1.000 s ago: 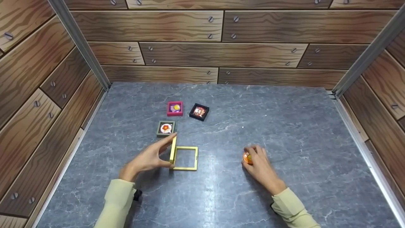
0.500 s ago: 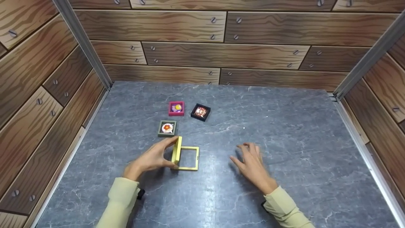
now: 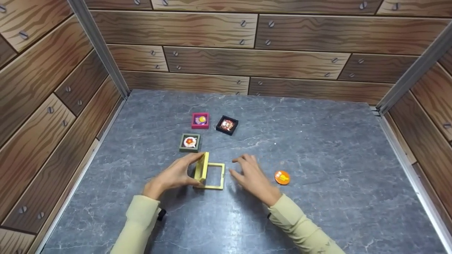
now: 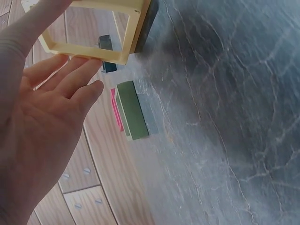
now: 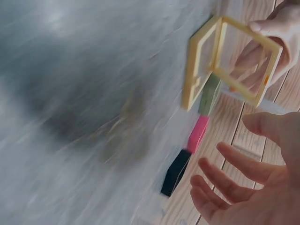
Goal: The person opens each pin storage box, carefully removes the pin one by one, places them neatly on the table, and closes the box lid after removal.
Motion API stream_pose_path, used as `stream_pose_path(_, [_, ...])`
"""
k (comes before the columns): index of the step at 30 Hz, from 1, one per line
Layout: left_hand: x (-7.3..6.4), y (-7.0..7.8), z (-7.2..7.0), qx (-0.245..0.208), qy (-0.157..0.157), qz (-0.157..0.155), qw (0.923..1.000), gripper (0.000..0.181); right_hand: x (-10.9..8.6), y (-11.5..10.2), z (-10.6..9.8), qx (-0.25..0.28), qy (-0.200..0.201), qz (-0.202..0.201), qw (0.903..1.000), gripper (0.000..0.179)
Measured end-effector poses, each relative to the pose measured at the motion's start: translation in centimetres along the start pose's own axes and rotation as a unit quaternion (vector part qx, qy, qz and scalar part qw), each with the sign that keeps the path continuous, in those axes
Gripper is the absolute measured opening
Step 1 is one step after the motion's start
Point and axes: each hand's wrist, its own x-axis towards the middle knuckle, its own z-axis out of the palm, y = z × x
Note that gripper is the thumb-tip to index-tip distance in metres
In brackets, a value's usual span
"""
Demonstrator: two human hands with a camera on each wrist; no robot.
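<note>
My left hand [image 3: 173, 174] pinches the raised half of a yellow hinged display frame [image 3: 205, 167] by its top and bottom edges, between fingers and thumb. The other half lies flat on the table, and clear film spans the frame in the right wrist view. My right hand [image 3: 252, 176] hovers just right of the frame, fingers spread and loosely bent, holding nothing. A round orange badge [image 3: 282, 177] with a yellow design lies on the table behind that hand to the right. In the left wrist view, my left fingers [image 4: 86, 70] touch the frame's edge.
Beyond the left hand sit three small square frames with round badges inside: green [image 3: 190, 142], pink [image 3: 200, 120] and black [image 3: 227, 125]. The grey marbled table [image 3: 328, 158] is bounded by wood-patterned walls [image 3: 212, 60] at the back and both sides.
My right hand has let go of the orange badge, leaving it on the table, and moved left to beside the yellow frame. My left hand has tilted the raised half slightly rightward.
</note>
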Motion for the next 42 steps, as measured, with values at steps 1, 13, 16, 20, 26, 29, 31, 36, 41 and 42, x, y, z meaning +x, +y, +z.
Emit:
stream_pose_path(1, [0.1, 0.1, 0.0, 0.002, -0.002, 0.002, 1.0, 0.103, 0.2, -0.4, 0.2, 0.007, -0.009, 0.0, 0.9999, 0.035])
stream_pose_path(13, [0.2, 0.1, 0.1, 0.015, -0.005, 0.018, 0.9997, 0.099, 2.1, -3.2, 2.3, 0.025, -0.051, -0.022, 0.9981, 0.042])
stream_pose_path(16, [0.2, 0.1, 0.2, 0.012, -0.008, 0.019, 0.9997, 0.099, 2.4, -3.5, 2.6, 0.031, -0.056, -0.013, 0.9979, 0.049])
stream_pose_path(20, [0.3, 0.1, 0.4, 0.007, -0.007, 0.026, 0.9996, 0.097, 2.6, -3.8, 2.9, 0.046, -0.061, -0.006, 0.997, 0.057])
stream_pose_path(26, [0.4, 0.2, 0.5, 0.005, -0.007, 0.03, 0.9995, 0.094, 2.7, -4.3, 3.0, 0.049, -0.059, -0.015, 0.9969, 0.051])
stream_pose_path(29, [0.5, 0.2, 0.7, 0.01, -0.006, 0.031, 0.9995, 0.093, 2.6, -4.4, 3.1, 0.05, -0.058, -0.013, 0.997, 0.048])
stream_pose_path(31, [0.7, 0.2, 0.9, 0.016, -0.005, 0.034, 0.9993, 0.093, 2.6, -4.3, 3.1, 0.046, -0.054, -0.012, 0.9974, 0.046])
stream_pose_path(36, [1.2, 0.3, 1.5, 0.021, -0.003, 0.033, 0.9992, 0.094, 2.3, -3.7, 3.2, 0.019, -0.036, -0.013, 0.9991, 0.043])
stream_pose_path(41, [1.6, 0.1, 2.3, 0.022, -0.008, 0.028, 0.9993, 0.096, 1.8, -2.9, 3.4, -0.032, -0.028, -0.023, 0.9988, 0.051])
stream_pose_path(42, [1.6, 0.0, 2.4, 0.025, -0.009, 0.029, 0.9992, 0.096, 1.7, -2.7, 3.6, -0.041, -0.029, -0.025, 0.9984, 0.051])
